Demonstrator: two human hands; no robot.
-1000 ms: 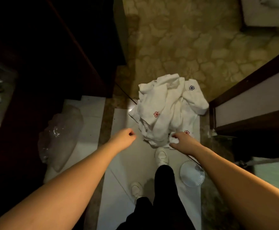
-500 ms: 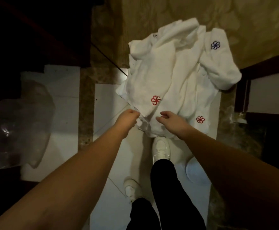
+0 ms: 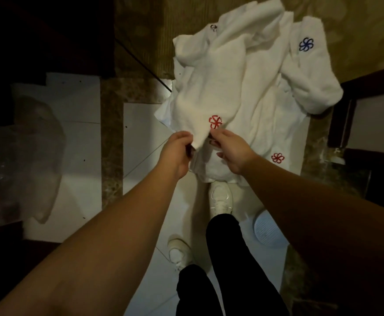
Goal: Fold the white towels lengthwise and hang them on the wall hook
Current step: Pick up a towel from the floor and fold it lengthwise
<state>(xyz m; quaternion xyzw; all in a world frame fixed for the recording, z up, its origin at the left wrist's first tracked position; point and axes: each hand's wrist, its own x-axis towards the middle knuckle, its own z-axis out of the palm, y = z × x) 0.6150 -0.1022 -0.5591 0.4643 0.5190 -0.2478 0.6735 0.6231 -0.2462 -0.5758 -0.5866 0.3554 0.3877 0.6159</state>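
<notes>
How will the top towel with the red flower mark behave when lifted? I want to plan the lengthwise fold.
Probably floppy: the top towel lies in soft creases over the pile, so it should hang limp. Both the left hand and right hand pinch its near edge, so it may sag between them. It might drag neighbouring towels along.

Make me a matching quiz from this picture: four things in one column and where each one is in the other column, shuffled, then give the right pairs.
Things
1. blue flower logo
2. clear plastic bag
3. round white lid
4. left hand

Places
A. far left, on the floor
B. pinching the near edge of the top towel
C. upper right of the towel pile
D. on the floor by the right forearm

Pairs: 1-C, 2-A, 3-D, 4-B
</notes>
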